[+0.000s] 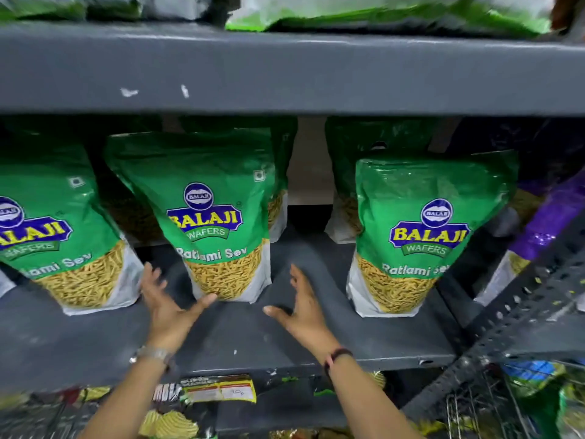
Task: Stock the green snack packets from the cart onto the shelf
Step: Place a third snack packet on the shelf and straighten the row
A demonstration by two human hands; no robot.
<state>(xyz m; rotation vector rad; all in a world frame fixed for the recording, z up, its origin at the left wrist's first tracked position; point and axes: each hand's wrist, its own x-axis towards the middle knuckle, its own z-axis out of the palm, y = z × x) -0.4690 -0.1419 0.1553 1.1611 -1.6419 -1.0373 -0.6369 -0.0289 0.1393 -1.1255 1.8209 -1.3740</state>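
Three green Balaji Ratlami Sev packets stand upright along the front of the dark grey shelf (95,343): a left packet (60,236), a middle packet (212,217) and a right packet (421,236). More green packets stand behind them in shadow. My left hand (164,305) is open just left of the middle packet's base, its thumb close to the packet's bottom corner. My right hand (304,308) is open just right of that packet, fingers spread over bare shelf. Neither hand holds anything.
A purple packet (544,226) leans at the far right beside a perforated metal upright (519,312). The shelf above (285,71) carries more green packets. Below, a price label (218,389) and yellow snack packets show, with a wire cart (506,403) at bottom right.
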